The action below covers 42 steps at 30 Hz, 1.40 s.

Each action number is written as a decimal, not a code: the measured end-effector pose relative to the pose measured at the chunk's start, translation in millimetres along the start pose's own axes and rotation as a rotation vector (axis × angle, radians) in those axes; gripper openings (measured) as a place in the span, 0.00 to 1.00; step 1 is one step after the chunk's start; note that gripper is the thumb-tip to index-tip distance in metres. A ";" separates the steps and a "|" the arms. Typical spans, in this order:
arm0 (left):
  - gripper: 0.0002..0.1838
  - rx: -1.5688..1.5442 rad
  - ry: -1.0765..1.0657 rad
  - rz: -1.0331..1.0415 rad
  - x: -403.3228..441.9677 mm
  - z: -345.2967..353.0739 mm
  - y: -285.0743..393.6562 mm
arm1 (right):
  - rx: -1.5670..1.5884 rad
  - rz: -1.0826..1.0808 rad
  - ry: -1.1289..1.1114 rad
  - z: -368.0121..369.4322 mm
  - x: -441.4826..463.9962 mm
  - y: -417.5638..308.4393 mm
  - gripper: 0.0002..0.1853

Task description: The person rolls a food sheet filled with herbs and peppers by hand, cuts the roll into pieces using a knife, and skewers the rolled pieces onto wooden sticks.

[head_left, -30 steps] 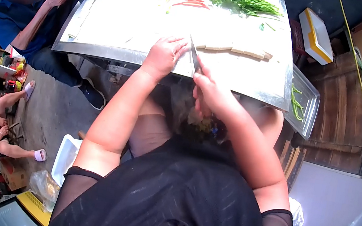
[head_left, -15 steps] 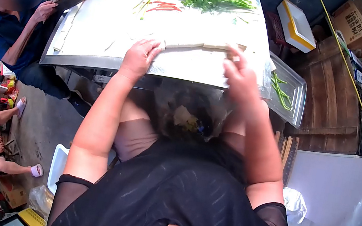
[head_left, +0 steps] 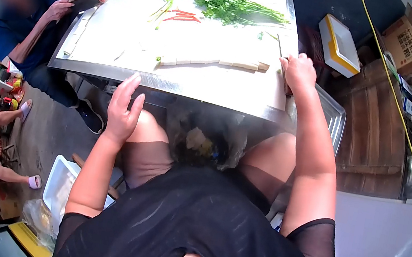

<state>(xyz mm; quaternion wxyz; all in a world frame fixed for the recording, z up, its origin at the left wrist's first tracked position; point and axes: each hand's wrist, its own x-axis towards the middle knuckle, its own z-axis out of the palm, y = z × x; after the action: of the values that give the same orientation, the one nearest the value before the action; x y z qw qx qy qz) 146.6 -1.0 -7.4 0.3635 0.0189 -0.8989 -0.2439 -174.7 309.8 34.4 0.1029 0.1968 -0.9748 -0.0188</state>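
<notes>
Left hand [head_left: 125,108], 11 o'clock; pale block row [head_left: 200,63], 12; right hand [head_left: 301,72], 1.
Left grip is spread near the counter [head_left: 90,68] edge. Blocks, judged light, soft and fragile, are best held by their sides. Knife [head_left: 280,45] is touched at the right edge; right grip's closure cannot be told. Room is left between row and herbs [head_left: 216,3].

We see a narrow, dark-looking knife [head_left: 280,45] at the right edge of the white tabletop [head_left: 125,22], its blade pointing away from us. Left of it, our pale oblong pieces [head_left: 211,63] lie end to end in a slightly crooked row.
</notes>
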 end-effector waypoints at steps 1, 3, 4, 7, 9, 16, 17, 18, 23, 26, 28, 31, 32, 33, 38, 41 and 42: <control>0.21 0.018 0.011 -0.016 -5.4 -2.7 4.4 | -0.014 -0.088 0.075 -8.0 3.7 -1.3 0.16; 0.21 -0.024 0.013 -0.041 -9.3 -4.2 15.9 | 0.090 -0.349 0.090 -4.8 16.3 0.7 0.16; 0.20 -0.075 0.004 -0.068 -10.4 -3.5 23.0 | 0.191 -0.603 0.092 -0.2 19.3 1.7 0.17; 0.20 -0.114 -0.015 -0.050 -1.8 2.6 37.8 | 0.321 -0.639 -0.007 3.3 17.3 -8.6 0.17; 0.20 -0.119 -0.029 0.019 6.5 5.8 42.8 | 0.295 -0.663 -0.090 1.8 16.7 -10.7 0.14; 0.16 -0.202 -0.055 0.030 24.5 25.3 61.6 | 0.230 -0.363 0.474 -6.3 51.5 10.1 0.06; 0.15 -0.225 -0.067 0.022 28.1 31.2 66.2 | 0.220 -0.357 0.493 -6.2 52.2 14.8 0.07; 0.15 -0.229 -0.068 0.027 32.3 36.9 69.9 | 0.218 -0.352 0.495 -7.1 45.7 11.6 0.07; 0.15 -0.235 -0.227 0.166 52.4 75.7 89.2 | 0.083 -0.466 0.403 24.8 -28.5 -1.2 0.08; 0.15 -0.221 -0.269 0.234 72.9 114.6 100.2 | 0.086 -0.446 0.326 17.1 -76.3 -12.9 0.09; 0.14 -0.223 -0.283 0.272 91.9 148.0 105.4 | 0.070 -0.441 0.392 17.3 -91.8 -17.3 0.12; 0.15 -0.248 -0.325 0.202 117.9 194.5 106.9 | 0.064 -0.447 0.402 20.9 -98.5 -11.7 0.15; 0.15 -0.210 -0.407 0.240 124.4 204.8 106.4 | 0.064 -0.463 0.411 22.3 -99.8 -10.4 0.16; 0.15 -0.171 -0.493 0.276 129.8 209.9 106.8 | 0.094 -0.472 0.445 21.1 -101.8 -10.6 0.16; 0.13 -0.110 -0.730 0.265 142.2 213.3 102.5 | 0.303 -0.492 0.508 16.7 -108.9 -2.1 0.11; 0.08 -0.155 -0.594 0.387 136.2 207.6 102.1 | 0.513 -0.333 0.503 17.1 -108.3 2.4 0.19; 0.08 -0.154 -0.603 0.388 132.2 202.3 104.4 | 0.517 -0.325 0.500 18.4 -106.8 2.6 0.19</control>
<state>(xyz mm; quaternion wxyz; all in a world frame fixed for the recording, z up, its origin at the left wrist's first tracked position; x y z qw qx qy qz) -69.7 148.8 0.2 0.1220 -0.2520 -0.9315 -0.2322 -83.2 353.5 -4.1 0.2797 0.3666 -0.8484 0.2598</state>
